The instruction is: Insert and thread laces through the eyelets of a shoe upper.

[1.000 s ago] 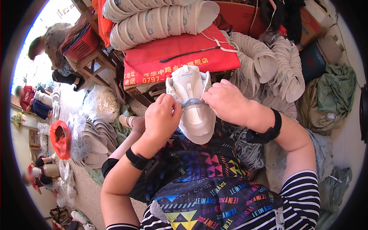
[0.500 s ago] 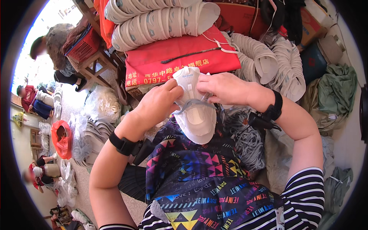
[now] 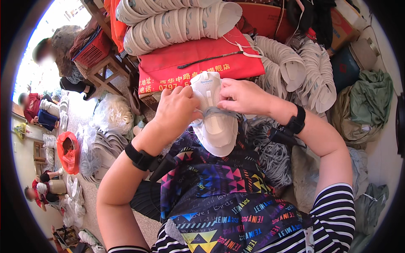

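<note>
A white shoe upper with a mesh part and pale blue marking lies before my chest, its rounded toe toward me. Across its middle runs a grey shoelace. My left hand is closed at the upper's left edge, thumb and fingers pinched on the lace. At the right edge, my right hand is closed too, its curled fingertips pinching the lace beside the eyelets. The exact grip of the fingertips is partly hidden by the knuckles.
Stacked white uppers lie on a red cloth ahead, beside a dark thin rod. More uppers are piled at the right, above a bundle of grey laces. A red bag and other people are at the left.
The upper has shifted slightly upward and left. My right hand's fingers have curled in more, and the lace lies bunched more toward the right side.
</note>
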{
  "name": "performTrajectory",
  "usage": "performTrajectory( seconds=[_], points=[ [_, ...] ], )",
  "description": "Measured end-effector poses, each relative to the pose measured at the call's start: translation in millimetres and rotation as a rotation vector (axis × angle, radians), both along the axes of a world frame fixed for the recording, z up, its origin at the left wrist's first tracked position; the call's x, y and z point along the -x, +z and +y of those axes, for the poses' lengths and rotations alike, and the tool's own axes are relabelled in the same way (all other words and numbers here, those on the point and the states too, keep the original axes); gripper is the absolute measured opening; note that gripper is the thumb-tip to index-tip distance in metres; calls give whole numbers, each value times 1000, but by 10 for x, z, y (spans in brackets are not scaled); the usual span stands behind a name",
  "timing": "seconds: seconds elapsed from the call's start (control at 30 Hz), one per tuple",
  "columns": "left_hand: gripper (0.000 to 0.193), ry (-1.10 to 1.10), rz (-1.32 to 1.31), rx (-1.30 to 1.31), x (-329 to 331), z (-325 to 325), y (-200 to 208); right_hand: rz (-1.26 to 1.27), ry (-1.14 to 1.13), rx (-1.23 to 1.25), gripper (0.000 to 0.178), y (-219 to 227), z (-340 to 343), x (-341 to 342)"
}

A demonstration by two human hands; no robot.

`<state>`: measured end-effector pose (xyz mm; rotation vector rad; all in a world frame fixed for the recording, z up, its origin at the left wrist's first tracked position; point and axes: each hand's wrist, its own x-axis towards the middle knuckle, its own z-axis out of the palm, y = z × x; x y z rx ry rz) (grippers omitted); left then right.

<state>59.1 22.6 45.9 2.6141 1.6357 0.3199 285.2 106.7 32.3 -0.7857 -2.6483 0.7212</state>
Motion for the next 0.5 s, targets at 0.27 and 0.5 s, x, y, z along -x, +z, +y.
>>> performTrajectory(
  seconds=[0.27, 0.5],
  points=[
    [13, 122, -315, 166, 3, 101, -236, 141, -214, 120, 19, -179, -95, 130],
    [14, 300, -616, -68, -128, -15, -483, 336, -391, 212, 16, -260, -295, 198]
  ],
)
